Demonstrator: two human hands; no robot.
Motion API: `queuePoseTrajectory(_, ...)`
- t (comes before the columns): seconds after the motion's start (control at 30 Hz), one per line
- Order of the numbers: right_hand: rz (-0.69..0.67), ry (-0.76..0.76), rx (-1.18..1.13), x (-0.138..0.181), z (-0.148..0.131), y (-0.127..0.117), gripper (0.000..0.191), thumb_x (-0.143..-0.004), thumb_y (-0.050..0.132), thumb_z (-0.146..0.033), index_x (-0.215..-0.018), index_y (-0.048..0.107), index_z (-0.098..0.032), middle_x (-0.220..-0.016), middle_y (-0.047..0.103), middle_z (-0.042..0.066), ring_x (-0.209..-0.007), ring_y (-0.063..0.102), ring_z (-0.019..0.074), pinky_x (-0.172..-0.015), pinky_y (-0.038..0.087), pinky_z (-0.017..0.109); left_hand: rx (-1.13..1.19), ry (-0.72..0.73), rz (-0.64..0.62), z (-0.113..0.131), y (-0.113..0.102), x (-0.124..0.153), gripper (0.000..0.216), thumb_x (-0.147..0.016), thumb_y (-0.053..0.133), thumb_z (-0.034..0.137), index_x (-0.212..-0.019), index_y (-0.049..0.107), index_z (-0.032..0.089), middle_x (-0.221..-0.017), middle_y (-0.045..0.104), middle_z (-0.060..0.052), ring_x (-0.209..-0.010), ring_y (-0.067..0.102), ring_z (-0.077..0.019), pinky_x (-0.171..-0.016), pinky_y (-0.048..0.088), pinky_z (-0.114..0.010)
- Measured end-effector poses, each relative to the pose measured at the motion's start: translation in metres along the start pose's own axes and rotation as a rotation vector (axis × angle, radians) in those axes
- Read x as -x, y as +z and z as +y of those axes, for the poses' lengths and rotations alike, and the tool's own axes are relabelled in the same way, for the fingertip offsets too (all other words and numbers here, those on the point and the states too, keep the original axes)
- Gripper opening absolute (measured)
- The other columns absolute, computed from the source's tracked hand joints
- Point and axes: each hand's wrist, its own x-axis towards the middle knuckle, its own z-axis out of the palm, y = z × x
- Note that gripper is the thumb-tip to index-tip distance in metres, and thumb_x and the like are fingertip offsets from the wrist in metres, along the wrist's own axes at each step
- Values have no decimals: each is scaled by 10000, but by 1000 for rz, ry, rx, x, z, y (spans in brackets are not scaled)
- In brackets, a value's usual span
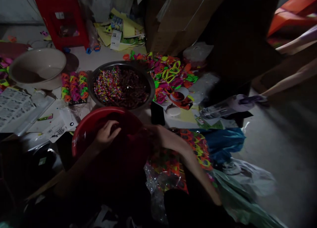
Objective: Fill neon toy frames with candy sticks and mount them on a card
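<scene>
A red plastic basin (pixel 83 129) sits in front of my body, its inside mostly in deep shadow. My left hand (pixel 107 134) hovers over the basin's left half, fingers loosely curved and the thumb apart, with nothing visible in it. My right hand (pixel 151 135) reaches to the basin's right side; its fingers are lost in darkness and blur, so what they hold, if anything, is hidden. Just beyond the basin stands a metal bowl (pixel 153 89) filled with small, colourful wrapped pieces (pixel 107 86) and darker ones. A black phone (pixel 158 113) lies right of it.
Bright plastic pieces (pixel 170 71) are heaped behind the phone. A pale basin (pixel 37 68), bagged toys (pixel 74 86) and printed sheets (pixel 15 106) occupy the left. A red stool (pixel 61 20) and cardboard box (pixel 173 23) stand behind. At right, another person's arm (pixel 292 78) holds a plastic-wrapped roll (pixel 228 106).
</scene>
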Motion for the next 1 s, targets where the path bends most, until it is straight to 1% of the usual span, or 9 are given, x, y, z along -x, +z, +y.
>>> queuePoseTrajectory(0.07, 157, 72, 39, 5, 14, -24, 161, -845, 537, -273, -891, 659, -179, -802, 703, 48, -681, 648, 176, -627, 495, 268, 63, -51, -79, -18, 17, -1, 313, -956, 380, 331, -1176, 558, 198, -1184, 619, -69, -1099, 575, -197, -984, 446, -363)
queuePoseTrajectory(0.2, 1034, 216, 109, 2, 41, -59, 324, -847, 534, -487, -920, 636, -189, -825, 686, 63, -734, 634, 208, -723, 512, 350, 81, 36, -297, -38, 57, 4, 246, -830, 605, 299, -1049, 634, 191, -1091, 665, -71, -970, 628, -210, -875, 504, -336)
queuePoseTrajectory(0.27, 1225, 242, 100, -3, 52, -64, 349, -808, 572, -523, -893, 625, -188, -793, 664, 56, -745, 620, 211, -744, 506, 362, 79, 70, -325, -38, 73, 6, 256, -838, 595, 311, -1059, 636, 189, -1117, 653, -86, -989, 619, -220, -888, 493, -348)
queuePoseTrajectory(0.37, 1096, 326, -52, -9, 57, -51, 352, -701, 673, -528, -773, 570, -199, -602, 543, -15, -545, 521, 156, -552, 469, 293, 71, 88, -312, -33, 83, 5, 257, -881, 527, 314, -1071, 629, 175, -1119, 640, -105, -988, 607, -224, -916, 470, -367)
queuePoseTrajectory(0.5, 588, 353, -410, -6, 45, -15, 340, -714, 668, -486, -866, 547, -206, -536, 420, -84, -392, 357, 83, -370, 304, 208, 60, 87, -280, -23, 69, 1, 232, -897, 512, 323, -1037, 629, 180, -1081, 627, -87, -951, 599, -205, -885, 476, -349)
queuePoseTrajectory(0.57, 355, 298, -466, -2, 34, 0, 321, -763, 634, -454, -943, 583, -192, -619, 516, -55, -448, 437, 87, -413, 356, 204, 55, 89, -227, -15, 54, 0, 213, -875, 559, 338, -976, 632, 166, -1081, 604, -90, -969, 583, -210, -882, 472, -350)
queuePoseTrajectory(0.67, 133, 227, -395, 2, 18, 13, 305, -811, 606, -399, -1014, 647, -175, -841, 658, 15, -737, 609, 153, -640, 475, 245, 123, 167, -72, 0, 27, 1, 208, -840, 626, 357, -930, 618, 169, -1092, 574, -80, -1031, 551, -205, -926, 446, -346)
queuePoseTrajectory(0.8, 85, 192, -357, 1, 2, 21, 323, -845, 568, -384, -1087, 666, -194, -1001, 697, 33, -959, 632, 215, -808, 475, 298, 277, 200, 16, 17, -2, 1, 181, -834, 638, 360, -858, 598, 185, -1114, 574, -72, -1041, 553, -187, -924, 440, -337)
queuePoseTrajectory(1.0, 294, 113, -388, -7, -14, 33, 307, -843, 581, -373, -1077, 676, -199, -1025, 719, 36, -930, 662, 194, -809, 503, 279, 614, 240, 31, 21, -17, 0, 183, -830, 636, 330, -849, 567, 162, -1112, 611, -114, -1036, 584, -196, -898, 459, -345)
